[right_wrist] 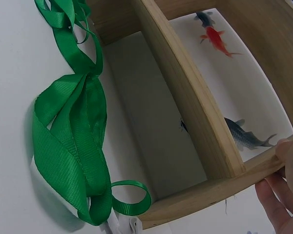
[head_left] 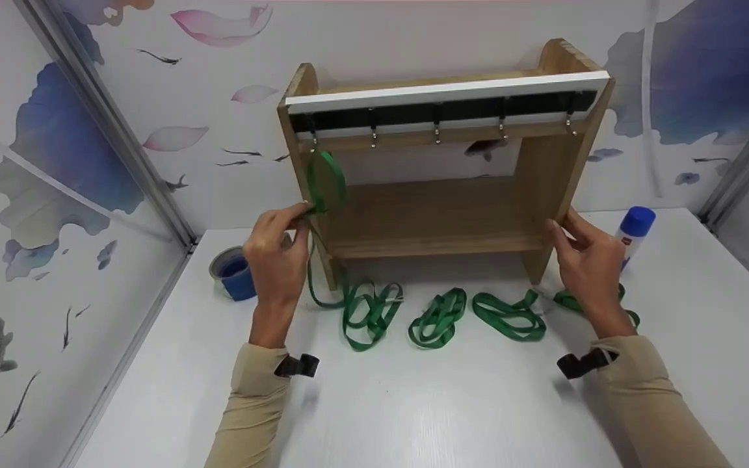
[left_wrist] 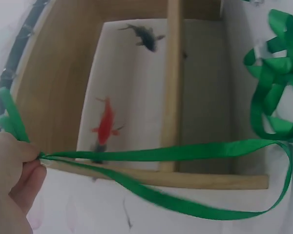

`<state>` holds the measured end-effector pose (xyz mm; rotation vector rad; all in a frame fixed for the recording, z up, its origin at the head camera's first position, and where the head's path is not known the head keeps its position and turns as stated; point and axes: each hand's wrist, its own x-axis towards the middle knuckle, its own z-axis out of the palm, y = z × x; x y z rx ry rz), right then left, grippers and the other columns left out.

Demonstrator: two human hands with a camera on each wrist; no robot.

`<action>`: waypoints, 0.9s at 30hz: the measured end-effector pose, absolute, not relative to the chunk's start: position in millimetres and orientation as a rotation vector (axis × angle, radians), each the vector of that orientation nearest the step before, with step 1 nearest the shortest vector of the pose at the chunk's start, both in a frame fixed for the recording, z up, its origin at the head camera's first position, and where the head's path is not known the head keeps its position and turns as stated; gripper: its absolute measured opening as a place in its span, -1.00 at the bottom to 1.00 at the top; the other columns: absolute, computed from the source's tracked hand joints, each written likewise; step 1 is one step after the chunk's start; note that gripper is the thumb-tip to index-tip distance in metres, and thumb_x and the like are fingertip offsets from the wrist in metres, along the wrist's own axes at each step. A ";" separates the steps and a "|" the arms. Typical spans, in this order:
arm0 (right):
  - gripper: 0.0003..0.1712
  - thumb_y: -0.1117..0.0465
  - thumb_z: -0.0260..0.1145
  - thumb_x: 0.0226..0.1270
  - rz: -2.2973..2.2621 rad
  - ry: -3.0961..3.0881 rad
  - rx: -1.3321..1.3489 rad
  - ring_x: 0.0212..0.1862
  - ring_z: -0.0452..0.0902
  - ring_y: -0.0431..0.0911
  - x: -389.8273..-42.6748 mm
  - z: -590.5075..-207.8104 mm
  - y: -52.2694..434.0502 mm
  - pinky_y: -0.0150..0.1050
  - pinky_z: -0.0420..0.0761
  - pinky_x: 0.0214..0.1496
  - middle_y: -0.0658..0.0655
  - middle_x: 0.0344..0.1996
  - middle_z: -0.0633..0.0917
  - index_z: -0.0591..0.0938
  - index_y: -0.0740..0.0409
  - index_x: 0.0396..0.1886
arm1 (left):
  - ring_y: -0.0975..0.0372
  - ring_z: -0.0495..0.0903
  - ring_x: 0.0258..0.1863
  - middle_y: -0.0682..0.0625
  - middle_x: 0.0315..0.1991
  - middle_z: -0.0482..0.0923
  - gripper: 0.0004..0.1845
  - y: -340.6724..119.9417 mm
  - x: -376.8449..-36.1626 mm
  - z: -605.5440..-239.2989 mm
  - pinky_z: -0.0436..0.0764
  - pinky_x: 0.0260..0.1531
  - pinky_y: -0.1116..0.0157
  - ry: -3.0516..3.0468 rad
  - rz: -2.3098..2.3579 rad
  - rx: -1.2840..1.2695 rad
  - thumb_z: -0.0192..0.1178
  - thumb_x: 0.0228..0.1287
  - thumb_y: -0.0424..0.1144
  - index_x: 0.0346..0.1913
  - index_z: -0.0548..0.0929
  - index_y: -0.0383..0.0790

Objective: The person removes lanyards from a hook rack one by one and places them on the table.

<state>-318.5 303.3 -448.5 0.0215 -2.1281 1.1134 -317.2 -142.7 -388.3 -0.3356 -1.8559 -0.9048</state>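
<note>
In the head view, a small wooden rack (head_left: 439, 211) stands upright, with a row of metal hooks (head_left: 437, 135) under its white-edged top strip. My left hand (head_left: 278, 250) pinches a green lanyard (head_left: 326, 175) by the rack's left side. The lanyard's upper loop reaches the leftmost hook; whether it hangs on it I cannot tell. From the pinch, a long band of it (left_wrist: 200, 152) trails down in the left wrist view. My right hand (head_left: 586, 263) grips the edge of the rack's right side panel (right_wrist: 212, 192) between thumb and fingers.
Coiled green lanyards (head_left: 439, 318) lie in a row on the white table (head_left: 413, 403) before the rack, one partly behind the right wrist. Blue tape (head_left: 236, 279) sits left of the rack. A glue stick with blue cap (head_left: 636, 224) stands at right. Patterned walls enclose the table.
</note>
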 end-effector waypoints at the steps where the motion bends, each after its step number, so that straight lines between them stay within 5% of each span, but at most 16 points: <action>1: -0.45 0.08 0.42 0.58 1.114 -2.127 0.024 0.32 0.72 0.09 -318.6 -448.7 303.4 -0.62 0.62 0.04 0.08 0.34 0.71 0.58 -0.15 0.49 | 0.14 0.82 -0.17 -0.11 -0.16 0.82 -0.82 -145.4 -316.6 -385.5 0.85 -0.07 0.23 -1.832 -0.913 -0.344 0.43 0.41 -0.45 -0.04 0.90 -0.17; 7: -0.46 0.07 0.40 0.60 1.130 -2.129 0.026 0.35 0.70 0.09 -317.8 -448.3 304.0 -0.64 0.61 0.03 0.07 0.35 0.70 0.58 -0.17 0.50 | 0.12 0.83 -0.11 -0.12 -0.14 0.80 -0.82 -160.3 -313.9 -374.1 0.82 0.00 0.35 -1.831 -0.975 -0.323 0.37 0.48 -0.43 -0.04 0.92 -0.16; 14: -0.45 0.06 0.40 0.60 1.138 -2.143 0.013 0.36 0.70 0.08 -316.5 -448.9 303.8 -0.55 0.64 0.08 0.06 0.36 0.69 0.57 -0.19 0.50 | 0.15 0.82 -0.01 -0.11 -0.06 0.82 -0.74 -172.6 -315.4 -373.7 0.87 -0.06 0.18 -2.006 -1.012 -0.266 0.30 0.57 -0.34 0.19 0.85 -0.13; 21: -0.45 -0.01 0.39 0.59 1.149 -2.152 -0.006 0.38 0.68 0.04 -316.0 -447.6 303.3 -0.53 0.65 0.09 0.01 0.38 0.68 0.56 -0.24 0.51 | 0.14 0.83 -0.01 -0.09 0.02 0.84 -0.72 -183.1 -315.5 -372.7 0.88 -0.12 0.12 -2.034 -1.065 -0.253 0.32 0.54 -0.35 0.19 0.85 -0.11; 27: -0.43 0.02 0.40 0.59 1.147 -2.154 -0.015 0.39 0.67 0.05 -316.3 -447.1 302.1 -0.36 0.69 0.16 0.02 0.40 0.67 0.56 -0.21 0.52 | 0.17 0.83 0.00 -0.05 0.03 0.85 -0.75 -195.4 -314.6 -370.7 0.80 -0.03 0.40 -2.068 -1.100 -0.263 0.33 0.53 -0.36 0.13 0.87 -0.12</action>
